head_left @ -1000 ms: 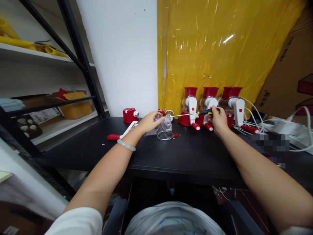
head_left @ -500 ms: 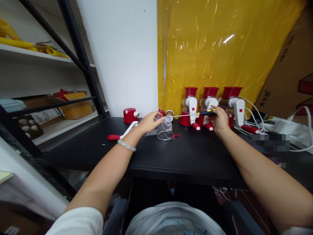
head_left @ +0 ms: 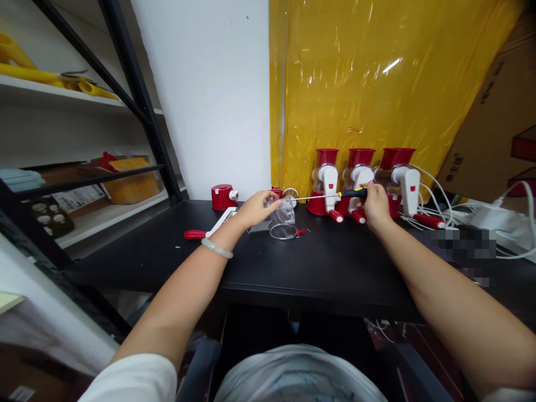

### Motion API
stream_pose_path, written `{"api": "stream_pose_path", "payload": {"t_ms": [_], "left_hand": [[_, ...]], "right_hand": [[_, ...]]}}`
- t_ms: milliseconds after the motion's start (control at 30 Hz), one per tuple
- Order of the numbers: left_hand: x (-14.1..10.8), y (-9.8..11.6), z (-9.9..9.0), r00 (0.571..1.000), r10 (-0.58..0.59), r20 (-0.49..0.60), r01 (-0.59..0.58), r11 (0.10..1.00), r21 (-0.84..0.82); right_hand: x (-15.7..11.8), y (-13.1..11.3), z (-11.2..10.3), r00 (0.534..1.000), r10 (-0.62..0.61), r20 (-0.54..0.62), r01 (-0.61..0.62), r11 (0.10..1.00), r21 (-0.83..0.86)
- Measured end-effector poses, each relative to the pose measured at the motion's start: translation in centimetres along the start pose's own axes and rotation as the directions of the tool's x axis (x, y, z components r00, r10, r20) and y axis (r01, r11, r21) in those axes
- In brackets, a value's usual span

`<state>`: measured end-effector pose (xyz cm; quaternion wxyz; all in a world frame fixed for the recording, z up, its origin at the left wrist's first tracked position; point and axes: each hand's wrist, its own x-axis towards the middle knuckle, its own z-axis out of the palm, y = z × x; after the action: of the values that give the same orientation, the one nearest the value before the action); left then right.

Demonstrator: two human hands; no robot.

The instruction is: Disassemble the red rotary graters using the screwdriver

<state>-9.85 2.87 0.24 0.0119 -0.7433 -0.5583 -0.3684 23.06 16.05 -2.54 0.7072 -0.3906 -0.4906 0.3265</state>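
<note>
The left hand (head_left: 254,209) gripped the clear plastic cup (head_left: 283,218) on the tabletop (head_left: 318,262); right of the cup, the right hand (head_left: 376,206) clasped a screwdriver (head_left: 330,196), tip touching the cup

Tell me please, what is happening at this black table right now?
A person sits at a black table and works on a clear plastic housing. The left hand steadies the housing on the table. The right hand grips a screwdriver by its black and yellow handle, with the long shaft pointing sideways into the housing. A loose red and white crank handle lies to the left. Three assembled red and white units stand behind, against yellow plastic sheeting.
</note>
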Motion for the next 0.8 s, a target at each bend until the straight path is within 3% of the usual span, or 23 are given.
{"api": "stream_pose_path", "payload": {"t_ms": [133,500,800], "left_hand": [[0.02,-0.03,0.03,1.000,0.012,-0.003,-0.012,1.000,-0.005],[0.01,-0.40,0.25,1.000,0.010,-0.007,-0.010,1.000,0.003],[-0.04,0.01,0.01,1.000,-0.001,0.000,0.001,1.000,0.003]], "right_hand": [[0.24,0.27,-0.04,1.000,0.011,-0.029,-0.011,1.000,-0.005],[0.72,0.22,0.33,0.996,0.082,-0.034,-0.071,0.965,0.254],[0.70,-0.17,0.26,0.991,0.120,-0.067,-0.097,0.956,0.277]]}}
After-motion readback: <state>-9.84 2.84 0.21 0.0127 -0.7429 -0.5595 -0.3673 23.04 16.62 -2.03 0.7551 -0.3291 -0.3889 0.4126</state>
